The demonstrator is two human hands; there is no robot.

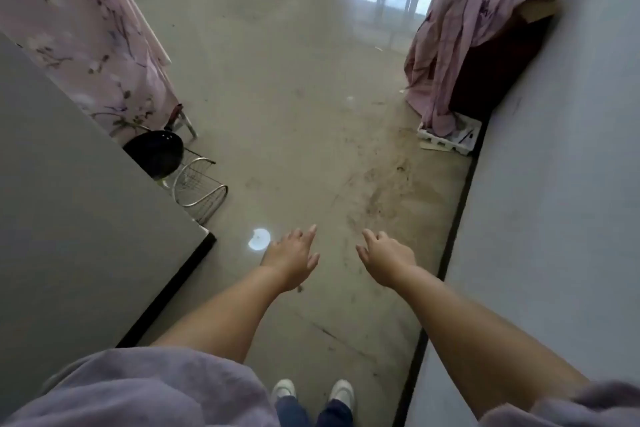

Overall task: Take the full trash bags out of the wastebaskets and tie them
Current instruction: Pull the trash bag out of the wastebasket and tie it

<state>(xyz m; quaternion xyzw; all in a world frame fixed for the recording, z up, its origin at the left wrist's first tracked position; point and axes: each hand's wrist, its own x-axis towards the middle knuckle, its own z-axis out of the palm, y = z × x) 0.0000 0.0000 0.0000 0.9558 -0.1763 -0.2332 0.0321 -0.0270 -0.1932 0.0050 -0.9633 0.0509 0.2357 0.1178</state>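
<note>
No wastebasket or trash bag shows in this view. My left hand [292, 258] reaches forward over the beige floor, fingers apart and holding nothing. My right hand [386, 258] is stretched out beside it, about a hand's width to the right, also empty with fingers spread. Both forearms are bare, with lilac sleeves at the bottom edge. My two white shoes [311, 392] stand on the floor below the hands.
A grey panel [76, 204] with a black edge stands on the left, a white wall [561, 184] on the right. A black pan [156, 152] and a wire rack [201, 184] lie by the pink floral curtain [90, 42]. Pink cloth [478, 21] drapes dark furniture, with a white tray [450, 140] beneath. Dirt marks the floor [381, 191].
</note>
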